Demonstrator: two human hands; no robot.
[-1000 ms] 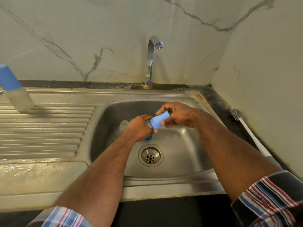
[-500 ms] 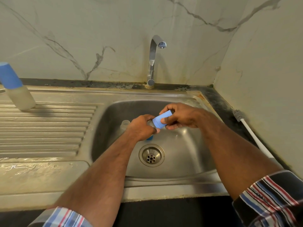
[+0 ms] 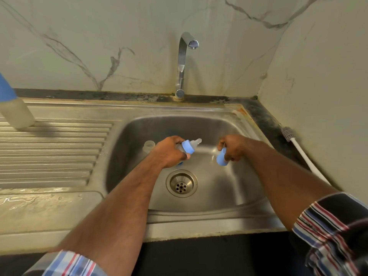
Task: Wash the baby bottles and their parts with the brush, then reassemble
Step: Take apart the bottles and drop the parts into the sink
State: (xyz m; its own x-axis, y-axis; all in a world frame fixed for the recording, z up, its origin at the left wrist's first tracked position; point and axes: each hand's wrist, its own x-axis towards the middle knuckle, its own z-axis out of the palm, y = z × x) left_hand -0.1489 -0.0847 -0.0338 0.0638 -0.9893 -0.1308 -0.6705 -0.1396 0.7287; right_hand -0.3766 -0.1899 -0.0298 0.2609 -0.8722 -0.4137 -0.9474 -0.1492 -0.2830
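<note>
Over the sink [image 3: 249,124], the left hand [image 3: 169,152] grips a bottle [image 3: 188,146]; the right hand [image 3: 233,147] pinches its blue cap [image 3: 221,159], well apart.

Both hands over the sink basin, cap separated from bottle.

The left hand [image 3: 169,153] grips a baby bottle [image 3: 188,146] with a blue collar, its clear teat pointing right. The right hand [image 3: 232,147] pinches the blue cap [image 3: 221,159], apart from the bottle, above the steel sink [image 3: 219,196]. A clear bottle part [image 3: 149,146] stands in the basin just left of the left hand. A second capped bottle [image 3: 12,104] stands on the drainboard [image 3: 55,152]. The brush [image 3: 296,148] lies on the counter at right, beside the wall. The tap [image 3: 184,62] stands behind the basin.
</note>
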